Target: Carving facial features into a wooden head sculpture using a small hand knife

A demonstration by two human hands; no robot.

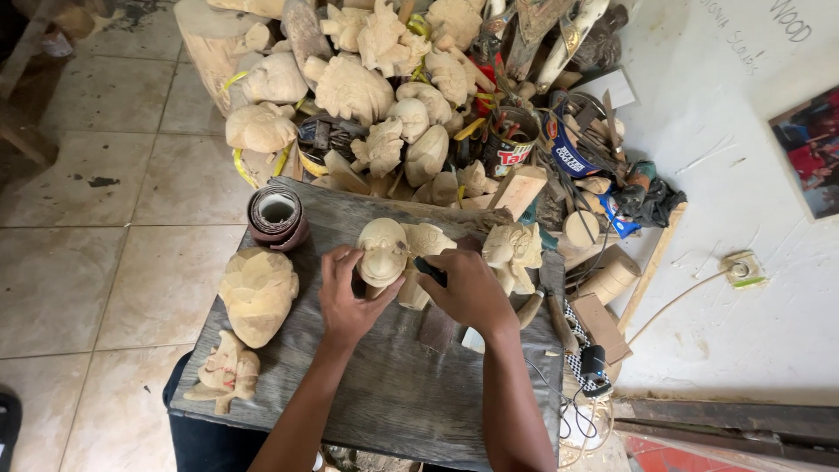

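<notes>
Weathered grey planks make up the surface [384, 385], set on a tiled floor [105, 262] beside a white wall [743, 306]. Near its far edge, the left hand [348, 301] has its fingers wrapped around a pale carved wooden head [383, 252], holding it upright. The right hand [468, 288] is just beside it, fingers curled shut on a dark-handled tool [430, 269] whose tip meets the carving. A sandpaper roll [278, 217] sits at the far left corner, a larger carved mask [257, 294] on the left edge, and a small carved figure [225, 371] at the near left corner. Beyond the far edge is a heap of unfinished carvings [376, 87].
</notes>
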